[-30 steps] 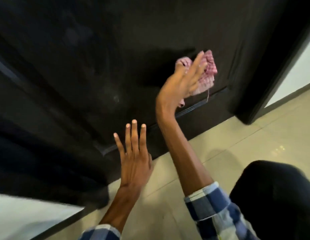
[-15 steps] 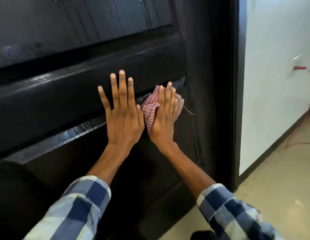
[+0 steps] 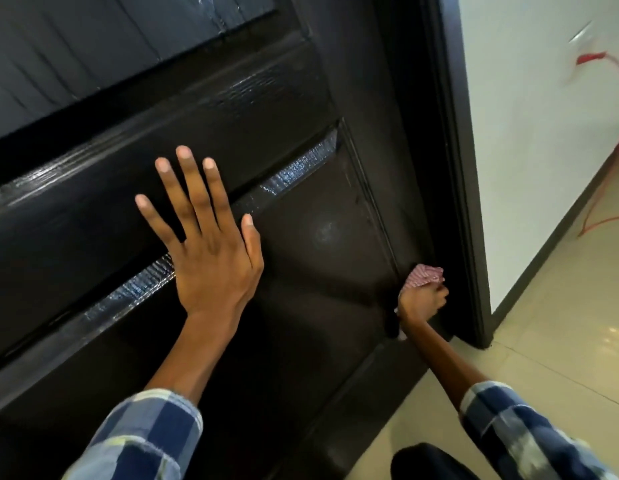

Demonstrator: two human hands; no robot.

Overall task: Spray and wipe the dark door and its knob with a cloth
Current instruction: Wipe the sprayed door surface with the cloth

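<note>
Two hands meet the glossy dark door point(image 3: 301, 98): left hand point(image 3: 211, 258) flat, fingers spread; right hand point(image 3: 422, 301) gripping the pink checked cloth point(image 3: 424, 276).

Dark door point(image 3: 294, 98) is glossy black-brown with raised panels and shiny wet-looking streaks along the moulding (knob isn't visible). The pink checked cloth point(image 3: 424, 276) is bunched up low against the lower panel's right edge.

One door point(image 3: 294, 258), dark, with two recessed panels in view. Two hands, both mine: my left hand point(image 3: 211, 251) and my right hand point(image 3: 420, 301). One cloth point(image 3: 424, 276), pink checked. Two checked sleeves. One red cable point(image 3: 609, 140) along one white wall point(image 3: 529, 133).
</note>
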